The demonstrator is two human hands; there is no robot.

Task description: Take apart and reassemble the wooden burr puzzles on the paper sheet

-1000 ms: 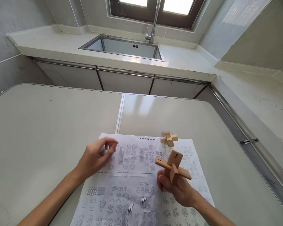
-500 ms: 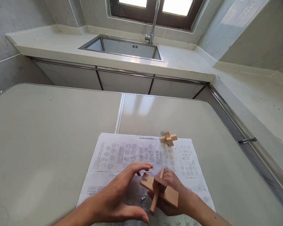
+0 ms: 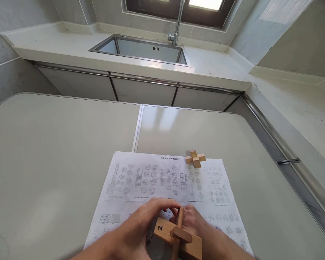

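A wooden puzzle is between my hands at the bottom of the view. It has a flat block marked "2", a round dowel, and a darker oval piece through its middle. My right hand closes around its far right side, the fingers partly hidden behind the wood. From the left, my left hand curves around it, fingertips at the dowel's upper end; its thumb runs out of sight low in the frame. Beneath both hands lies a printed paper sheet covered with small puzzle diagrams.
An interlocking wooden cross puzzle rests on the sheet's far right edge. The pale table extends around the sheet. Beyond it are a counter with a sink and a faucet; another counter runs along the right.
My left hand has come in from apart to meet the puzzle, its fingertips now at the dowel. The puzzle has turned slightly and dropped lower in view. The camera has shifted a little.
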